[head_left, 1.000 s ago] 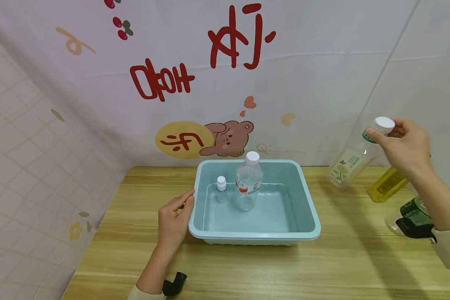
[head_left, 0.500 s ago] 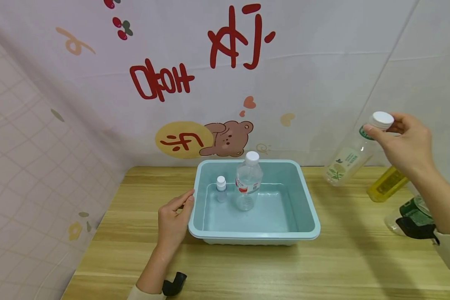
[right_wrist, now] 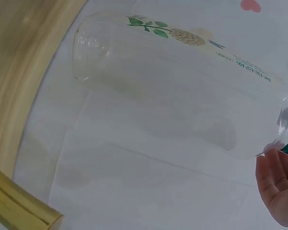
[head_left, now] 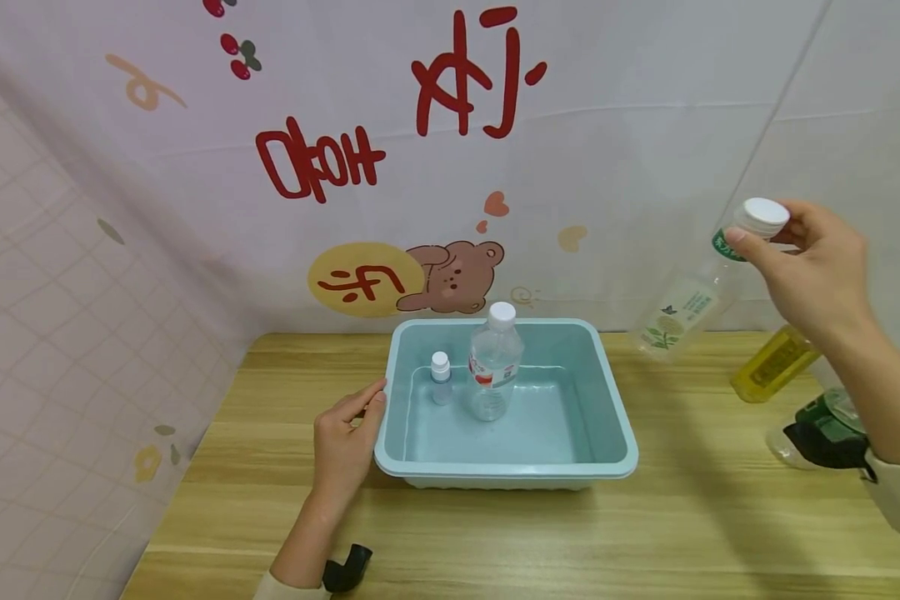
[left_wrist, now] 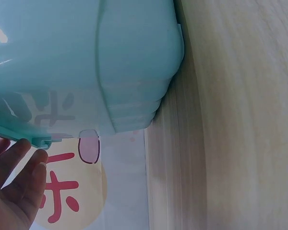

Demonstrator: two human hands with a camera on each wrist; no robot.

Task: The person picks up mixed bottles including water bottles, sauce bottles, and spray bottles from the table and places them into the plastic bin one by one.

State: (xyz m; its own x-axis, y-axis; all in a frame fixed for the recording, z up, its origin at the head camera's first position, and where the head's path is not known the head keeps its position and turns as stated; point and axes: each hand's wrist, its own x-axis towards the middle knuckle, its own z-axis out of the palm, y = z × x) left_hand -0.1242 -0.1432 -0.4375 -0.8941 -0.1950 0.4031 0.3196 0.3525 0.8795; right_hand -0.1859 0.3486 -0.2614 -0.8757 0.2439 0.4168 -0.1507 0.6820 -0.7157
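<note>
In the head view my right hand grips a clear plastic bottle by its neck, just under the white cap. The bottle hangs tilted, its base toward the lower left, above the table. Its pale label with green leaves also shows in the right wrist view, with fingertips at the neck. My left hand holds the left rim of a light blue plastic tub between thumb and fingers. Inside the tub stand a clear bottle with a red-and-white label and a small white-capped bottle.
Right of the tub, beneath my right arm, are a bottle of yellow liquid and a clear bottle with a green label, partly hidden by the wrist strap. A printed cloth hangs behind the wooden table.
My right hand has lifted the bottle higher, and its base has swung a little to the left. My left hand stays at the tub's rim.
</note>
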